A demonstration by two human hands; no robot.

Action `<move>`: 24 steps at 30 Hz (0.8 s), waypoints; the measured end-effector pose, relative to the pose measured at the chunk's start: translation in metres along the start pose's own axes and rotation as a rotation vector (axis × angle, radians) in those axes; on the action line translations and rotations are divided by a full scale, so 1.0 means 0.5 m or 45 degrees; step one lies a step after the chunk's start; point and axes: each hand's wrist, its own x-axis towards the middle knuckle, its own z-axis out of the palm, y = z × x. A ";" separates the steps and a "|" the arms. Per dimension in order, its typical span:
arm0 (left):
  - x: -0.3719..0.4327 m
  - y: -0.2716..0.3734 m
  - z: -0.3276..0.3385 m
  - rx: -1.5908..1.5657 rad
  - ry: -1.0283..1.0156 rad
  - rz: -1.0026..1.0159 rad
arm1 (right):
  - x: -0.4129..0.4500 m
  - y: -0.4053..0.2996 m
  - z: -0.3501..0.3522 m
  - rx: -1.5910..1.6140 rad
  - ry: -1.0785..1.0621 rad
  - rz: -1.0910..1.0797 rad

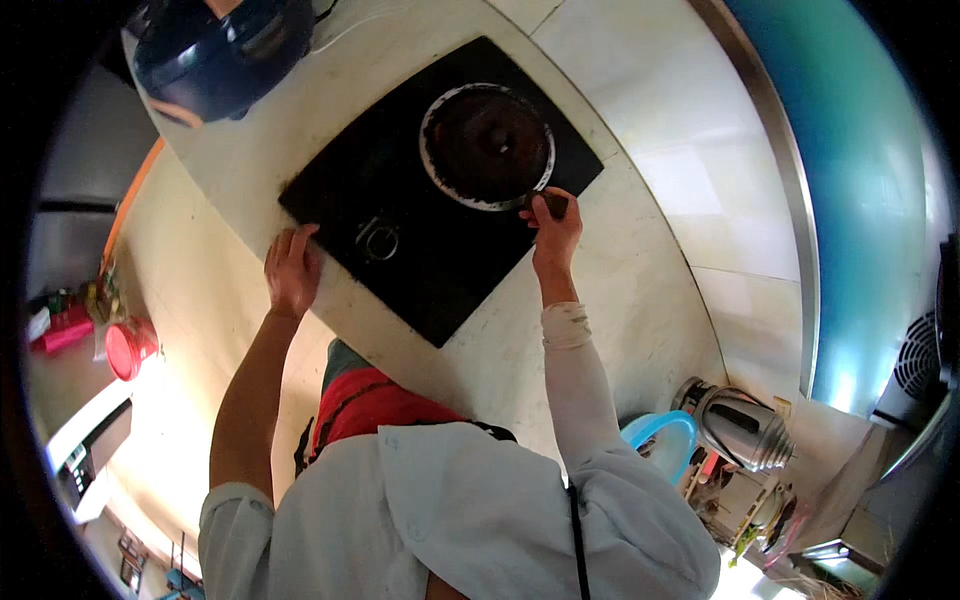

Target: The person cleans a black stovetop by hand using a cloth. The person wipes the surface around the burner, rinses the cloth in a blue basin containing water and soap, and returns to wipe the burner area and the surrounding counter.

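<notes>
A black square single-burner cooktop (442, 277) sits on the pale counter in front of me. It has a control knob (382, 240) and a round burner well (480, 120) with a worn metal rim and dark brown grime inside. My right hand (556, 225) pinches a small dark brown piece (553, 204), possibly a scouring pad, against the rim's near right side. Its exact kind is unclear, as fingers cover part of it. My left hand (292, 270) holds nothing and rests at the cooktop's left corner, fingertips touching its edge.
A dark blue rounded appliance (225, 60) stands at the far left of the counter (652, 300). White wall tiles (660, 150) rise along the right. A metal thermos flask (739, 427) and a blue plastic basin (679, 442) are at lower right. A red bucket (127, 349) stands at left.
</notes>
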 end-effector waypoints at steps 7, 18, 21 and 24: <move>0.005 0.031 -0.014 0.216 -0.014 0.062 | 0.100 -0.016 -0.065 0.281 -0.117 0.020; 0.005 0.020 -0.010 0.233 -0.004 0.141 | 0.242 -0.073 -0.065 -1.216 -0.195 -0.707; 0.002 0.017 -0.007 0.254 -0.012 0.108 | 0.267 -0.103 -0.048 -1.533 -0.458 -0.336; 0.005 0.023 -0.008 0.273 0.003 0.144 | 0.275 -0.100 -0.039 -1.446 -0.425 -0.539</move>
